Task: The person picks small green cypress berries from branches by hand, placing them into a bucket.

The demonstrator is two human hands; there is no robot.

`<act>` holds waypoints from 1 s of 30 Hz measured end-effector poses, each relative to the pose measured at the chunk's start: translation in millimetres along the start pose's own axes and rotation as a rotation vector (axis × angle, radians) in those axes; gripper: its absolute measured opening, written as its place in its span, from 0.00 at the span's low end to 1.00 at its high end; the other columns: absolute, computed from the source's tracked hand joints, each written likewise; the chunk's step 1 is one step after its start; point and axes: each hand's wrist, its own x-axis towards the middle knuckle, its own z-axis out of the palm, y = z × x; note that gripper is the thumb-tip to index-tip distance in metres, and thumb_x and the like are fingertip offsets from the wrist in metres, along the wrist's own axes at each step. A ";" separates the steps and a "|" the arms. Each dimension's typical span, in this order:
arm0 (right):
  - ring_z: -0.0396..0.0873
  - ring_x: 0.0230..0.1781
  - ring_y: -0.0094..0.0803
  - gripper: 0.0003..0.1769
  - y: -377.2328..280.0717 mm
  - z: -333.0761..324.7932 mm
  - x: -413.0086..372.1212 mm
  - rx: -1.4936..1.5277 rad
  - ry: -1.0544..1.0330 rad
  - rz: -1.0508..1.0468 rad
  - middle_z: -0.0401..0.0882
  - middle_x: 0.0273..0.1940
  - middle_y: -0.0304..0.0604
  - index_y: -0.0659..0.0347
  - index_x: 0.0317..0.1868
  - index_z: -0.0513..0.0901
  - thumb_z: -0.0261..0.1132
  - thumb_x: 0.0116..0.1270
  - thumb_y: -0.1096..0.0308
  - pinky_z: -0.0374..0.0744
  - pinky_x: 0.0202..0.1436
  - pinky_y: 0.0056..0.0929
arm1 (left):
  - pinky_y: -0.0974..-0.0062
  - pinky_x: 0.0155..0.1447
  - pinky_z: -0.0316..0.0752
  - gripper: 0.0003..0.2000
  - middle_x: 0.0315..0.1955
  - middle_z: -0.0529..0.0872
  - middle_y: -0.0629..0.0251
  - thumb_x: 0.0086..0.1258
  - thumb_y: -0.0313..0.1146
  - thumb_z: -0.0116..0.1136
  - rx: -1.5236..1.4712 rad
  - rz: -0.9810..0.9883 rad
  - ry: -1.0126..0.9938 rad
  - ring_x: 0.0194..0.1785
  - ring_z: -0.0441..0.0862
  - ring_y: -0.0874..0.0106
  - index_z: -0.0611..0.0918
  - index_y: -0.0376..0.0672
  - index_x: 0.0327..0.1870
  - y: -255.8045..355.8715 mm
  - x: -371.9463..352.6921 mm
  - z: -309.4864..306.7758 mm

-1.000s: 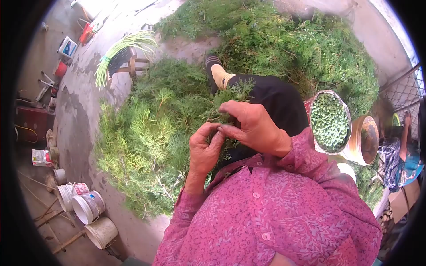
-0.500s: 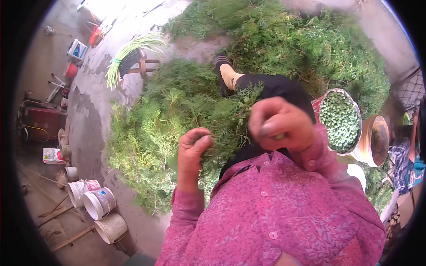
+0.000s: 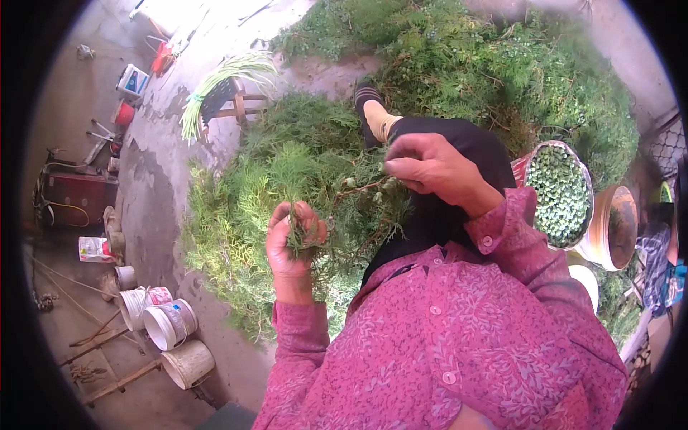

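My left hand [image 3: 292, 240] is closed round a green evergreen sprig [image 3: 297, 233] whose flat, scaly leaves stick out between the fingers. A leafy branch [image 3: 362, 190] with a reddish stem and small green cones spreads between both hands, in front of my dark trouser leg. At its right end is my right hand [image 3: 441, 172], thumb and fingers drawn together in a pinch beside the cones. Whatever lies between those fingertips is hidden. Right of my knee stands a bucket [image 3: 517, 172] filled with small green cones [image 3: 559, 193].
Piles of cut evergreen branches [image 3: 244, 229] surround my feet. A tan bucket [image 3: 609, 229] leans beside the cone bucket. At left lie several white buckets [image 3: 168, 322]. A small wooden stool [image 3: 240, 107] bears a bundle of long green stalks [image 3: 229, 75].
The left hand now holds a sprig and has turned upward, slightly left and down. My right hand has moved up and left to the branch. The branch shows more clearly between them.
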 end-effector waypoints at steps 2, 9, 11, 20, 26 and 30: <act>0.73 0.19 0.29 0.15 -1.4 9.4 17.9 -0.295 0.021 -0.234 0.75 0.21 0.42 0.67 0.31 0.77 0.65 0.56 0.61 0.70 0.23 0.26 | 0.77 0.20 0.57 0.12 0.21 0.69 0.67 0.65 0.40 0.49 -0.014 -0.064 0.045 0.17 0.61 0.77 0.74 0.40 0.31 -1.3 -1.7 2.9; 0.78 0.34 0.51 0.19 11.2 40.4 47.8 -1.231 -0.153 -0.156 0.78 0.29 0.56 0.67 0.28 0.79 0.67 0.50 0.56 0.75 0.38 0.42 | 0.77 0.21 0.57 0.10 0.21 0.69 0.67 0.61 0.38 0.52 0.026 -0.070 0.116 0.18 0.62 0.76 0.73 0.39 0.30 -8.6 -5.3 13.6; 0.78 0.33 0.51 0.19 23.7 42.5 46.9 -1.288 -0.175 -0.174 0.78 0.27 0.55 0.65 0.29 0.78 0.68 0.49 0.55 0.74 0.36 0.45 | 0.77 0.21 0.57 0.10 0.20 0.68 0.67 0.61 0.38 0.52 0.025 -0.046 0.121 0.17 0.61 0.76 0.73 0.39 0.29 -8.6 -4.1 15.7; 0.78 0.26 0.32 0.11 8.2 32.3 39.1 -0.290 -0.079 -0.223 0.77 0.24 0.43 0.67 0.32 0.77 0.61 0.57 0.65 0.75 0.29 0.30 | 0.77 0.22 0.57 0.11 0.19 0.68 0.69 0.60 0.39 0.53 0.057 -0.072 0.144 0.15 0.60 0.79 0.73 0.40 0.29 -9.7 0.2 21.9; 0.77 0.23 0.24 0.08 17.3 18.6 16.9 -0.111 -0.157 -0.076 0.77 0.22 0.39 0.66 0.37 0.79 0.57 0.57 0.72 0.74 0.26 0.24 | 0.78 0.24 0.57 0.10 0.21 0.69 0.69 0.59 0.38 0.54 -0.056 -0.016 0.114 0.16 0.60 0.79 0.76 0.40 0.33 -8.2 7.0 0.9; 0.78 0.29 0.48 0.11 63.9 25.9 15.1 -0.753 0.138 -0.402 0.77 0.25 0.55 0.66 0.34 0.79 0.60 0.55 0.67 0.76 0.35 0.39 | 0.76 0.24 0.61 0.11 0.23 0.73 0.66 0.56 0.37 0.54 -0.086 -0.009 0.165 0.16 0.63 0.77 0.74 0.38 0.34 -8.4 9.1 3.9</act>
